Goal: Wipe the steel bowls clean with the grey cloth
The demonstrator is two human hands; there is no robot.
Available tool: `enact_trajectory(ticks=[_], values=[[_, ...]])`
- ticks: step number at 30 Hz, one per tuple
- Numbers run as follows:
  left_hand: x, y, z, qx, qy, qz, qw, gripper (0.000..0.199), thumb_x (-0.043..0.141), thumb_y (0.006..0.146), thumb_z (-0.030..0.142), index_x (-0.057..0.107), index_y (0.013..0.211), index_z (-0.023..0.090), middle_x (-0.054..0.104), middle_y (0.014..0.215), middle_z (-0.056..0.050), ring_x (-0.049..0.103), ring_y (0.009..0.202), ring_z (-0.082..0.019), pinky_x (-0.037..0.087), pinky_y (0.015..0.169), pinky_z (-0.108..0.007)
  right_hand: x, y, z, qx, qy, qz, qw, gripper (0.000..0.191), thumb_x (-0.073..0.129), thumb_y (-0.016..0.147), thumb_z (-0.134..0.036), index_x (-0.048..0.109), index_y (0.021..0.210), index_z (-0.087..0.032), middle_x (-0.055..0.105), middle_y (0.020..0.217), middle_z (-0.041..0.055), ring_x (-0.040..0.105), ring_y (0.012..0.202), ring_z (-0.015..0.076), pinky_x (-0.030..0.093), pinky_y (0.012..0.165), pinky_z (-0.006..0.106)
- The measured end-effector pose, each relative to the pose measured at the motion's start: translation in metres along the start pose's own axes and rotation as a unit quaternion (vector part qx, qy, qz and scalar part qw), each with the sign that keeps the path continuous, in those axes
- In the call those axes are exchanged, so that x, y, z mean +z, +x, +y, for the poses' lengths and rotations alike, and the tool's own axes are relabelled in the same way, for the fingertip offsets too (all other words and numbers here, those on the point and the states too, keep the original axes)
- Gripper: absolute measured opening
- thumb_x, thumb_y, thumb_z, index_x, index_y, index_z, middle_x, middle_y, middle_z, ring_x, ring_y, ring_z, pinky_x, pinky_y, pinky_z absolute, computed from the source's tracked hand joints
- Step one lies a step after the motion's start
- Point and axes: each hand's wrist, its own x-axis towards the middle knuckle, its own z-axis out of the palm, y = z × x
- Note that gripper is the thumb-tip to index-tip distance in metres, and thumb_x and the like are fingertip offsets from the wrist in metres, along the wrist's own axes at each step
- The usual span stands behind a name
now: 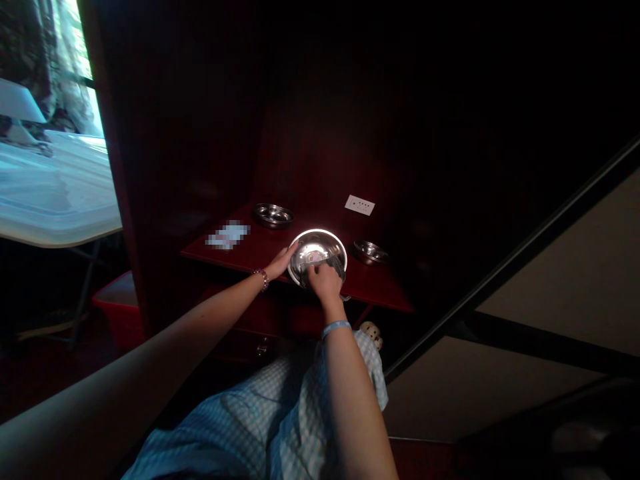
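Observation:
A shiny metal bowl (317, 241) is tilted toward me at the front edge of a dark red shelf (235, 259). My left hand (281, 263), with a beaded bracelet at its wrist, grips the bowl's left rim, thumb and fingers against the wall. Over the near right part of the bowl is my right hand (326, 281), its fingers curled closed. A dark grey patch shows beside its knuckles, too dim to name. Two shallow metal dishes rest on the shelf: one dish (273, 215) behind on the left, another dish (370, 252) to the right.
A white socket plate (360, 205) is near the shelf's back. A blurred pale item (228, 235) lies on the shelf's left. Below is a drawer with a metal lock (262, 345). At far left stand a white table (55, 200) and a red bin (120, 310).

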Motion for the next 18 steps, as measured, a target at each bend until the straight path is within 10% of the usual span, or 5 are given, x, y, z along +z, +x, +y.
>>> enact_trajectory(ticks=[18], values=[[-0.0034,0.0030,-0.0054,0.016,0.026,-0.012,0.999,0.069,0.040,0.082,0.073,0.071,0.095,0.013,0.075,0.096,-0.012,0.063,0.104,-0.028,0.045,0.094,-0.034,-0.0024,0.0012,0.0029,0.030,-0.079,0.098,0.992,0.045,0.038,0.096,-0.037,0.075,0.098,-0.012,0.073,0.099,0.0192,0.071,0.093,0.0238,0.051,0.080,0.030]])
